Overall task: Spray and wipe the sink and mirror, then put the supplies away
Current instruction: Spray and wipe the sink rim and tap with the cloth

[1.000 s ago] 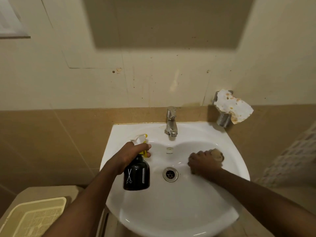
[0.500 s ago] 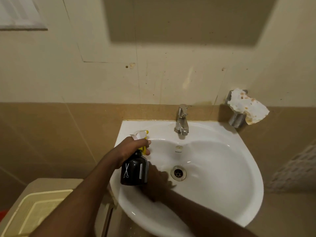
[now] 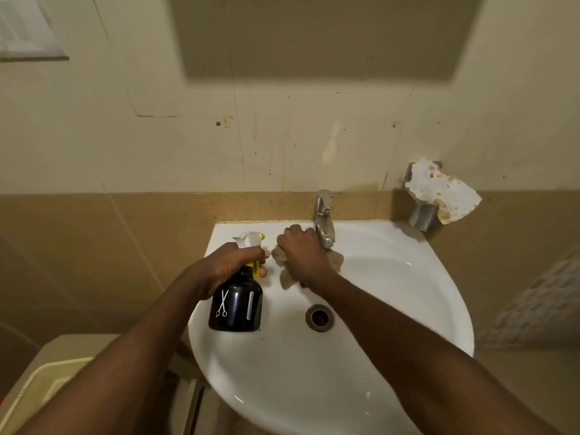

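Sink (image 3: 392,309): white basin, centre and lower right of frame, drain (image 3: 319,317) near its middle, tap (image 3: 324,219) at the back rim. Right hand (image 3: 299,249): fingers curled over a crumpled tan cloth (image 3: 284,271), pressing it on the basin's back ledge just left of the tap, knuckles touching or nearly touching the tap body. Change: a second ago this hand rubbed the right side of the bowl; half a second ago it was low on the left slope, beside the bottle; now it is at the upper rim. Reading: the wipe is sweeping round the basin, with bowl sides covered and tap surround in hand. Left hand (image 3: 230,266): wrapped round the neck of the black spray bottle (image 3: 236,306), a finger on the yellow trigger; bottle held upright over the basin's left edge, its place in the hand unchanged across the three views. Whether the trigger is being squeezed cannot be told. Mirror: not identifiable in frame, so that stage appears undone. Also present: stained paper (image 3: 442,194) on a metal holder, right of frame; cream tray (image 3: 37,394), lower left. Supplies not yet put away.
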